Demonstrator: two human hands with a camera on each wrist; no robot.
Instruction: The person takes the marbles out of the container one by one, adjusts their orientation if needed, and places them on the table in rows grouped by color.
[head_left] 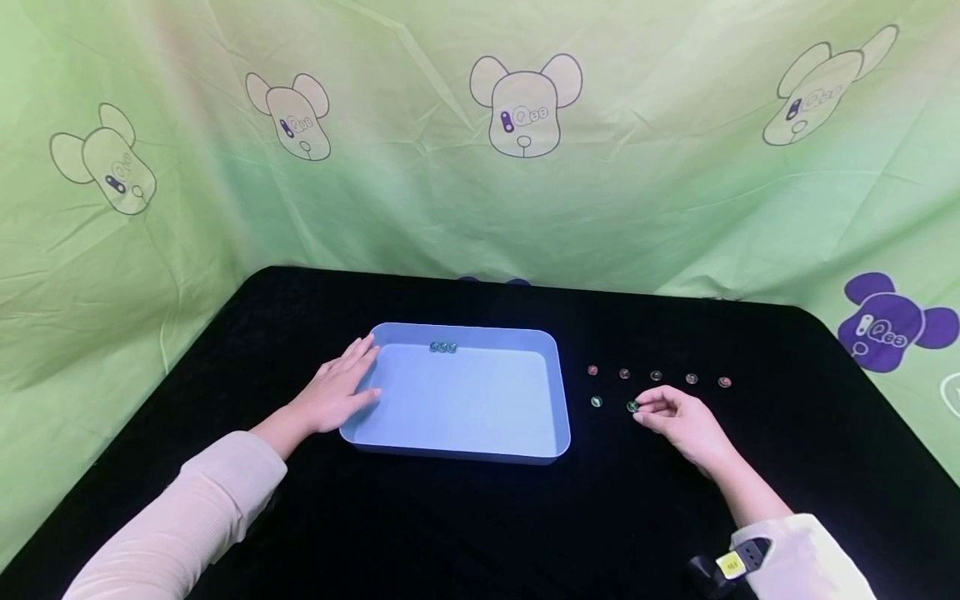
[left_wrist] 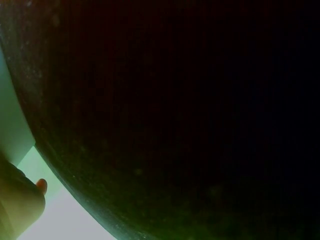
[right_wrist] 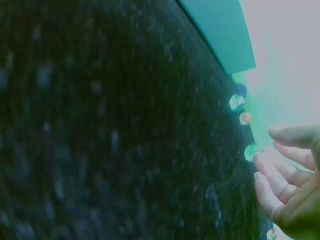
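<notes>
The left hand (head_left: 339, 390) lies flat, palm down, fingers straight and together, forearm in a pale sleeve angling in from the lower left. The right hand (head_left: 678, 419) rests low on its outer edge — fingers (right_wrist: 270, 172) loosely curled, tips gathered toward the thumb — wrist strapped with a dark band

Even bright head view; dim, blurred wrist views.

A black-clothed table (head_left: 465, 533) carries a blue tray (head_left: 558, 417) and seven scattered marbles (head_left: 656, 376).
</notes>
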